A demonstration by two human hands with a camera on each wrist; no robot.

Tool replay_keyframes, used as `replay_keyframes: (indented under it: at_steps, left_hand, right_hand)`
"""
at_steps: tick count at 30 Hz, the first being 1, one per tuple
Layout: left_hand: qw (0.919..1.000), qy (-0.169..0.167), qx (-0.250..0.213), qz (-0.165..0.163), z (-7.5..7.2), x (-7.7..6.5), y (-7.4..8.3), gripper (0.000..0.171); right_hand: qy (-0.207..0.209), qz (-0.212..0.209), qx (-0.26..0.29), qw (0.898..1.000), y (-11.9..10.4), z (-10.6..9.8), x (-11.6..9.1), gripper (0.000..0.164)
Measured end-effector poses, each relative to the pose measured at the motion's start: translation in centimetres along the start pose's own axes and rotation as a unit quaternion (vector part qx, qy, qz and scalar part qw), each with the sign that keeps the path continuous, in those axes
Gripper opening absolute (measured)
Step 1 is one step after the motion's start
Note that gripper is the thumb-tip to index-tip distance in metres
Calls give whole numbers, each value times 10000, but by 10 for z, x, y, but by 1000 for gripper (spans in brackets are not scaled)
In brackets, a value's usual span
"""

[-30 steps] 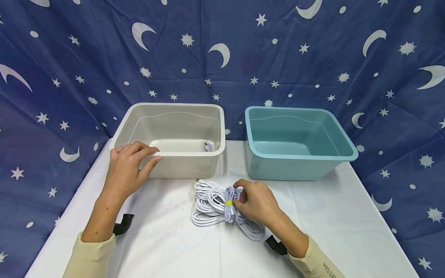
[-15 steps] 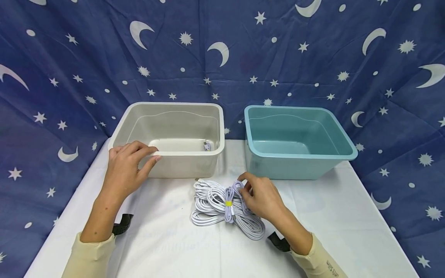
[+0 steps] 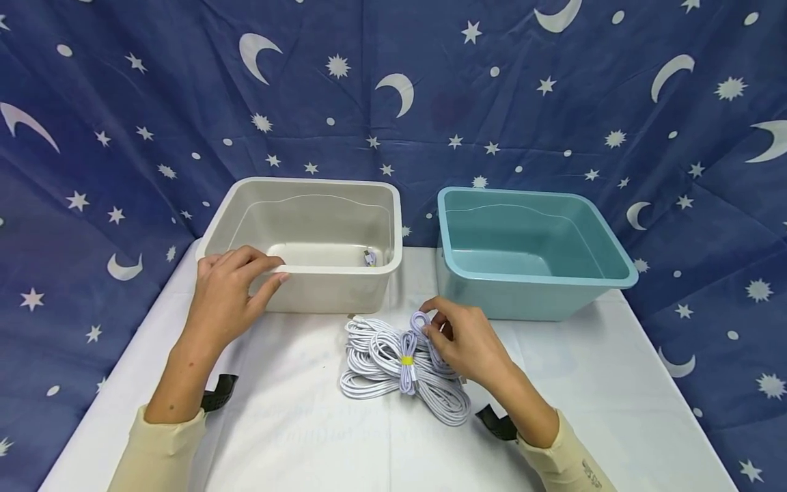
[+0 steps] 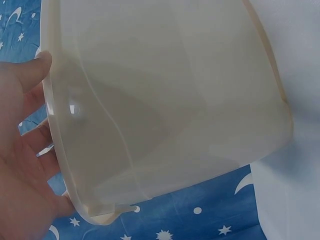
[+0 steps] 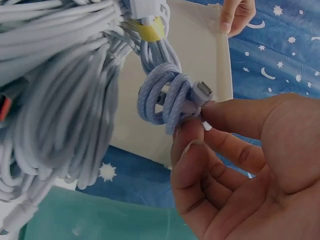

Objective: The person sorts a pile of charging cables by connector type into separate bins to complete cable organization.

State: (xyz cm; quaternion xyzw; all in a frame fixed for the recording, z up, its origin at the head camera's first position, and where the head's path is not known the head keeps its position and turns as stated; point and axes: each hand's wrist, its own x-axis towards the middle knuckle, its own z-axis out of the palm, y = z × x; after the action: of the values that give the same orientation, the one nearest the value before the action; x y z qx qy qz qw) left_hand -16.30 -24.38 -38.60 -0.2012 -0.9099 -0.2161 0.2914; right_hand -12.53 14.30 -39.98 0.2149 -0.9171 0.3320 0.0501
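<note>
The right hand (image 3: 464,342) pinches a lilac coil (image 5: 175,97) between thumb and fingertips, the gap between them closed down to the cord's thickness, while its other fingers are bent in beneath; a plug (image 5: 202,92) with a metal end pokes out of the coil just beside the thumb. The coil is over the back right part of a pile (image 3: 367,372) of white cables on the table (image 3: 295,430), in front of the two bins, though whether it is wholly clear of the pile I cannot tell. Close to its left, on top of the pile, lies a lilac bundle (image 3: 408,376) bound by a yellow tie (image 3: 407,360). The left hand (image 3: 229,294) holds the near rim of the grey bin (image 3: 332,294), fingers over the edge and thumb against the outside. A small cable (image 3: 369,258) lies in that bin's near right corner; the blue bin (image 3: 541,299) stands apart to the right, before a starry cloth (image 3: 430,116)
</note>
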Motion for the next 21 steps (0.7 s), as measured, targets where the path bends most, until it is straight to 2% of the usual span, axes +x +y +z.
replay_keyframes:
  at_steps: [5,16,21]
  left_hand:
    - [10000,1,-1,11,1,1,1,21]
    - [10000,-13,10,15,1,0,-1,21]
    - [10000,0,18,41,1,0,-2,21]
  right_hand:
    - [-8,-187,94,9998,-4,-6,8,26]
    - [-2,-524,-257,9983,-28,-29,38,20]
    - [-6,-845,-325,9959,-40,-37,52,18]
